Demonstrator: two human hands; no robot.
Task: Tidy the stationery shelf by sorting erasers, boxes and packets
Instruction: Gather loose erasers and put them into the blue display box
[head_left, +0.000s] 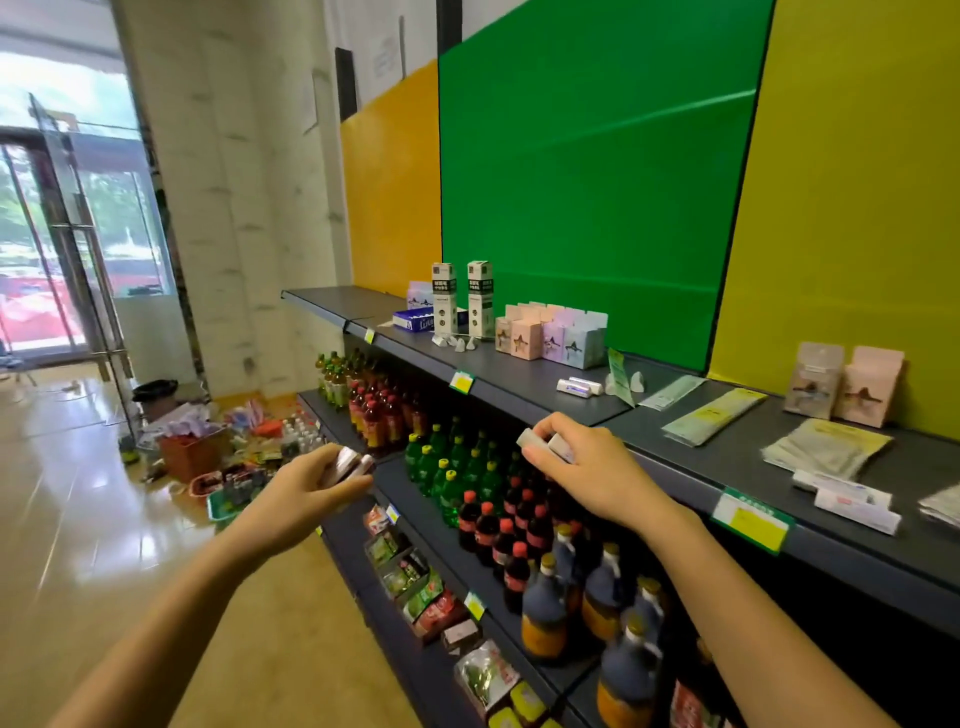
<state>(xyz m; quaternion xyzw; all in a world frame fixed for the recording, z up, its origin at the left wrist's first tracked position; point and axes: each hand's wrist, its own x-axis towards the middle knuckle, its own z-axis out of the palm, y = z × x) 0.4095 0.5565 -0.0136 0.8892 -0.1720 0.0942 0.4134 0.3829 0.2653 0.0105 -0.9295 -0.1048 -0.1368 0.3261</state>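
My left hand (306, 488) holds wrapped white erasers (349, 462) in front of the shelving, out over the aisle. My right hand (582, 467) pinches two white erasers (545, 444) just in front of the top shelf's front edge (670, 483). On the dark grey top shelf lie more white erasers (579, 387), small triangular erasers (456, 343), two tall white boxes (462, 306), a blue box (413, 319), a cluster of pastel boxes (550, 338), flat packets (714, 410), a packet stack (826, 449), two pink hanging packets (844, 387) and long white boxes (852, 501).
Below the top shelf stand rows of drink bottles (467, 478) and dark sauce bottles (587, 603); snack packs (415, 577) line the lowest ledge. Baskets and clutter (208, 452) sit on the shiny floor at left, near a glass door (67, 249). Green and yellow panels back the shelf.
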